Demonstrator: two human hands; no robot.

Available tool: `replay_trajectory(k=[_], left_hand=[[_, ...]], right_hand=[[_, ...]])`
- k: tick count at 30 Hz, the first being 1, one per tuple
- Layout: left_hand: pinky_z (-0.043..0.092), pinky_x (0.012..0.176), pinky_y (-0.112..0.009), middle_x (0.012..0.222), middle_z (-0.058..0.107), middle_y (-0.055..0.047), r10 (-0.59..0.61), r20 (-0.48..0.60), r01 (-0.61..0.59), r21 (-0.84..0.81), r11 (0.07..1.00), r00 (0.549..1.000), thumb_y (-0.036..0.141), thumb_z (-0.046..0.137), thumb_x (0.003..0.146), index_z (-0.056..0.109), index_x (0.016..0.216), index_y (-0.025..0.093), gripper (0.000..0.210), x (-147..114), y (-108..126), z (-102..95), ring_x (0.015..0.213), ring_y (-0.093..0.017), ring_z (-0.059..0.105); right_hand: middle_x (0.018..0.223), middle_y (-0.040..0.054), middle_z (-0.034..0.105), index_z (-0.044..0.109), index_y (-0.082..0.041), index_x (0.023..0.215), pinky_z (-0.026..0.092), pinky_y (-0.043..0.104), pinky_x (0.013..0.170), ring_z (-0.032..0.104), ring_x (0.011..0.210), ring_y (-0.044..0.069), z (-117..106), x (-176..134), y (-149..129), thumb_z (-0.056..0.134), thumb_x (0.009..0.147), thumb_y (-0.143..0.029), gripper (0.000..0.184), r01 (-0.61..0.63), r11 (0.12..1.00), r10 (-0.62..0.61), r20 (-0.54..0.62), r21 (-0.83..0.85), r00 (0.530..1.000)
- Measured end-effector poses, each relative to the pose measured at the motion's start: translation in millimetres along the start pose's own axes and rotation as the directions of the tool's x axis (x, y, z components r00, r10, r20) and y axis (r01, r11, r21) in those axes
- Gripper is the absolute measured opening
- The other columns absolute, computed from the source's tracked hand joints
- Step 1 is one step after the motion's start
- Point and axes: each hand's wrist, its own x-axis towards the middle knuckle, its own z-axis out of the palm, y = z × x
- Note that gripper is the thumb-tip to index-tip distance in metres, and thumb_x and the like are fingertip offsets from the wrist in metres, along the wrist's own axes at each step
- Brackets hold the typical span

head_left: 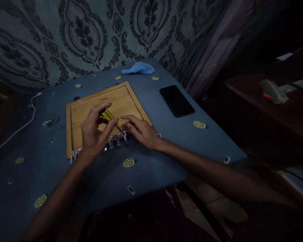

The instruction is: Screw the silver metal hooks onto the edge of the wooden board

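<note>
A yellow-and-black screwdriver is in my left hand, gripped by its handle between thumb and fingers. Its shaft slants down to the right, and the tip meets a row of metal hooks along the near edge of a framed wooden board. My right hand rests over the board's near right corner, fingers reaching toward the screwdriver tip. Whether those fingertips pinch something small there, I cannot make out. Part of the hook row is hidden behind my left hand.
A black phone lies to the right of the board. At the far edge is a crumpled blue cloth. A white cable runs along the left of the blue tablecloth. A patterned curtain hangs behind.
</note>
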Motion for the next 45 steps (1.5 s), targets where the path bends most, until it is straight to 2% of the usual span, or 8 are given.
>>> replay_trajectory(k=[7, 13, 21, 26, 31, 36, 40, 45], left_hand=[[0.061, 0.086, -0.029, 0.121, 0.068, -0.005, -0.042, 0.100, 0.044, -0.010, 0.999, 0.994, 0.027, 0.066, 0.098, 0.055, 0.137, 0.028, 0.040, 2.6, 4.7, -7.2, 0.101, -0.016, 0.072], [0.060, 0.070, -0.025, 0.109, 0.067, -0.003, 0.030, 0.047, -0.034, 0.078, 0.996, 0.998, 0.034, 0.069, 0.096, 0.061, 0.127, 0.028, 0.033, 2.4, 2.9, -7.3, 0.093, -0.015, 0.067], [0.062, 0.080, -0.028, 0.112, 0.068, -0.003, -0.043, 0.032, 0.042, 0.015, 0.999, 0.999, 0.032, 0.070, 0.094, 0.059, 0.130, 0.028, 0.038, 1.9, 3.9, -6.9, 0.094, -0.016, 0.072], [0.062, 0.077, -0.026, 0.109, 0.069, -0.003, -0.013, 0.083, 0.008, 0.056, 0.998, 0.996, 0.029, 0.067, 0.096, 0.059, 0.128, 0.025, 0.033, 4.3, 10.6, -9.3, 0.093, -0.015, 0.072], [0.061, 0.071, -0.023, 0.109, 0.068, -0.003, 0.035, 0.064, -0.042, 0.095, 0.995, 0.997, 0.028, 0.071, 0.094, 0.063, 0.123, 0.025, 0.031, 6.2, 12.3, -10.4, 0.088, -0.013, 0.069], [0.063, 0.074, -0.026, 0.111, 0.071, -0.004, -0.049, 0.051, 0.045, 0.083, 0.996, 0.997, 0.034, 0.070, 0.094, 0.063, 0.124, 0.023, 0.033, 4.3, 6.6, -9.5, 0.085, -0.015, 0.072], [0.063, 0.076, -0.026, 0.104, 0.072, -0.003, -0.116, 0.054, 0.115, 0.022, 0.993, 0.992, 0.034, 0.069, 0.095, 0.063, 0.126, 0.023, 0.034, 2.1, 2.3, -8.6, 0.087, -0.015, 0.073], [0.063, 0.076, -0.025, 0.103, 0.072, -0.003, -0.106, 0.055, 0.105, 0.013, 0.994, 0.993, 0.031, 0.069, 0.095, 0.063, 0.125, 0.023, 0.032, 2.7, 2.6, -9.0, 0.087, -0.014, 0.073]], right_hand=[[0.107, 0.0057, 0.079, 0.053, -0.019, 0.141, 0.055, 0.033, 0.092, 0.074, 0.104, 0.018, -0.6, -4.4, 4.9, 0.036, 0.109, -0.036, 0.040, 0.021, 1.000, -0.021, 0.013, 0.022, 1.000], [0.103, 0.0061, 0.080, 0.054, -0.016, 0.140, 0.055, 0.034, 0.090, 0.075, 0.097, 0.017, -3.4, -4.0, 3.2, 0.037, 0.108, -0.035, 0.041, 0.043, 0.999, -0.043, 0.032, -0.006, 0.999], [0.097, 0.0031, 0.081, 0.059, -0.018, 0.137, 0.056, 0.034, 0.089, 0.075, 0.097, 0.017, -1.8, -2.9, 6.2, 0.040, 0.106, -0.030, 0.038, 0.063, 0.998, -0.063, 0.026, -0.001, 0.998], [0.096, 0.0040, 0.081, 0.062, -0.016, 0.134, 0.056, 0.034, 0.089, 0.076, 0.096, 0.017, -2.6, -1.2, 6.0, 0.040, 0.106, -0.029, 0.038, 0.076, 0.997, -0.076, 0.035, -0.003, 0.996], [0.096, 0.0065, 0.080, 0.069, -0.016, 0.115, 0.057, 0.035, 0.086, 0.075, 0.094, 0.018, -5.4, -2.5, 4.0, 0.042, 0.105, -0.029, 0.031, 0.128, 0.991, -0.126, 0.028, -0.046, 0.992], [0.103, 0.0097, 0.079, 0.074, -0.018, 0.096, 0.055, 0.043, 0.097, 0.072, 0.104, 0.023, -9.2, -9.7, 8.2, 0.052, 0.100, -0.028, 0.024, 0.296, 0.946, -0.289, 0.072, -0.134, 0.955], [0.111, 0.0106, 0.079, 0.078, -0.018, 0.102, 0.054, 0.047, 0.100, 0.069, 0.112, 0.026, -11.2, -13.9, 16.1, 0.055, 0.101, -0.030, 0.026, 0.407, 0.887, -0.392, 0.108, -0.219, 0.914], [0.128, 0.0094, 0.074, 0.076, -0.020, 0.119, 0.050, 0.050, 0.105, 0.063, 0.121, 0.026, -14.8, -17.6, 18.5, 0.055, 0.101, -0.032, 0.029, 0.397, 0.878, -0.352, 0.203, -0.265, 0.914]])
